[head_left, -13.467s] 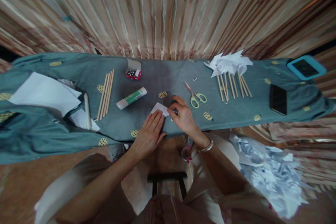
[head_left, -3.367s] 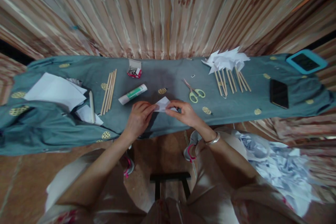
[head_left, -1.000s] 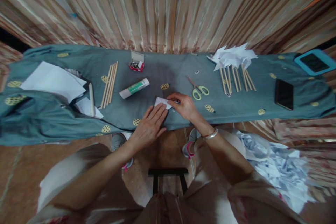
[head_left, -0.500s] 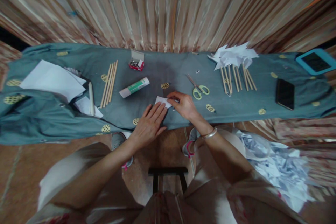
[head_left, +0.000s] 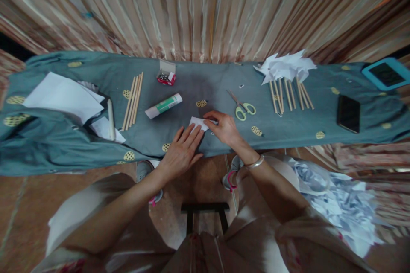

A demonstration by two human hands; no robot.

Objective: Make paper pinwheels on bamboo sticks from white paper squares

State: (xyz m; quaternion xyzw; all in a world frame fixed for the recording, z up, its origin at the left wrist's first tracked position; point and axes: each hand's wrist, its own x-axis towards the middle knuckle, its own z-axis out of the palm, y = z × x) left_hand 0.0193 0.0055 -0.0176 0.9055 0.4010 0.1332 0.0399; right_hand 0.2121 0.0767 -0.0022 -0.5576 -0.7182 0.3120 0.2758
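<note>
A small folded piece of white paper (head_left: 197, 121) lies near the table's front edge, partly covered by my fingers. My left hand (head_left: 183, 147) rests flat on it, fingers stretched out and pressing its near side. At the paper's right end, my right hand (head_left: 224, 128) pinches the edge between thumb and forefinger. Just beyond and to the left is a green and white glue stick (head_left: 164, 106). Scissors with pale green handles (head_left: 244, 108) lie partly open to the right of my right hand.
On the left are white sheets (head_left: 64, 98), a white pen-like stick (head_left: 111, 119) and several wooden sticks (head_left: 133, 102). Behind stands a red box of pins (head_left: 166, 77). To the right lie paper pinwheels on sticks (head_left: 286, 70), a phone (head_left: 348, 114) and a blue-framed device (head_left: 386, 74).
Almost nothing differs. Both hands stay on the folded paper in nearly the same pose, and the view has shifted very slightly.
</note>
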